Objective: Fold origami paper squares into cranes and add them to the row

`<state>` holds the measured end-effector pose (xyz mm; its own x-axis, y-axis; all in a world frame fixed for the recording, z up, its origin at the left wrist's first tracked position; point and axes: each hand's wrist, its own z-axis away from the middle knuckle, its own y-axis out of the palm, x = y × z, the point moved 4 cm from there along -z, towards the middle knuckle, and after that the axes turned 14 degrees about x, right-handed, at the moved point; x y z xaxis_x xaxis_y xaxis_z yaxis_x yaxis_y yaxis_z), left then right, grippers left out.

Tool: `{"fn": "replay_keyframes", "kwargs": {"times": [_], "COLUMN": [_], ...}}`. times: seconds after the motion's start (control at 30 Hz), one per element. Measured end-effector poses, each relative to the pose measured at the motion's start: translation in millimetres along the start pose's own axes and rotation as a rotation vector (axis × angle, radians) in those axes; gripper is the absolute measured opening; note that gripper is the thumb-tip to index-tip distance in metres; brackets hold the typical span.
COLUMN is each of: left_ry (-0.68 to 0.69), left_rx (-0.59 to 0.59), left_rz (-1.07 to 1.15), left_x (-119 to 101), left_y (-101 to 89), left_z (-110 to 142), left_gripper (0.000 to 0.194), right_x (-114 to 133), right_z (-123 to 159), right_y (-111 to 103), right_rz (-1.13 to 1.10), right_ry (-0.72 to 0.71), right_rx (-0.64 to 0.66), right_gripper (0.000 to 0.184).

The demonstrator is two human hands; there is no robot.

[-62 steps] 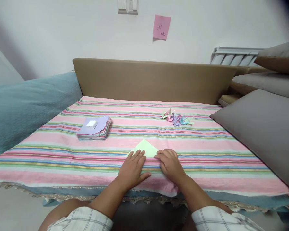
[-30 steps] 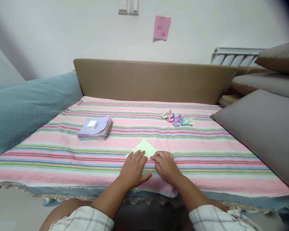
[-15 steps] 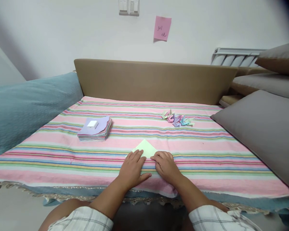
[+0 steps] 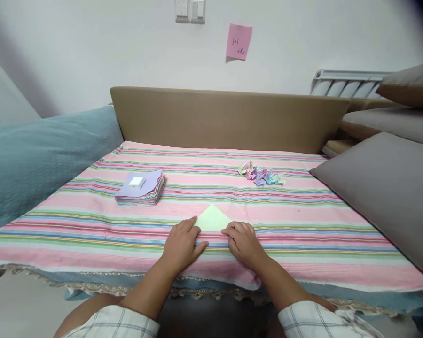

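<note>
A light green sheet of origami paper (image 4: 212, 219), folded to a triangle, lies flat on the striped cloth with its tip pointing away from me. My left hand (image 4: 182, 244) rests over its left corner, palm down, fingers stretched and thumb held apart. At the right corner my right hand (image 4: 244, 241) has its fingers bent together on the paper's edge; that corner is hidden under them. To the far left sits a stack of coloured paper (image 4: 146, 188), lilac on top, with a small white block (image 4: 137, 181) on it. Several small folded paper figures (image 4: 260, 174) lie clustered at the back right.
The striped cloth (image 4: 91, 206) covers the seat in front of me. A brown backrest (image 4: 225, 117) runs along the back, with a blue armrest (image 4: 49, 155) on the left. Grey cushions (image 4: 387, 188) pile up on the right. A pink note (image 4: 238, 42) hangs on the wall.
My left hand has slid left and slightly toward me along the paper's lower edge, uncovering more of the green sheet. My right hand stays at the right corner.
</note>
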<state>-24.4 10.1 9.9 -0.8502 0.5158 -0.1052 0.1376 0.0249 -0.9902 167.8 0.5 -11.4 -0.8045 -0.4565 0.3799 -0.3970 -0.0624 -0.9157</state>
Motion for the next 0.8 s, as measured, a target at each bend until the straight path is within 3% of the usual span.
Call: {"fn": "replay_keyframes", "kwargs": {"times": [0.63, 0.8], "left_ry": [-0.150, -0.186], "left_rx": [0.024, 0.052], "left_rz": [0.012, -0.021], "left_x": [34, 39], "left_y": [-17.0, -18.8], "left_z": [7, 7], "left_gripper": [0.021, 0.024], "right_x": [-1, -9], "right_z": [1, 2], "right_y": [0, -3], "right_rz": [-0.010, -0.059], "right_ry": [-0.008, 0.000], "right_rx": [-0.023, -0.064], "right_gripper": [0.030, 0.022]}}
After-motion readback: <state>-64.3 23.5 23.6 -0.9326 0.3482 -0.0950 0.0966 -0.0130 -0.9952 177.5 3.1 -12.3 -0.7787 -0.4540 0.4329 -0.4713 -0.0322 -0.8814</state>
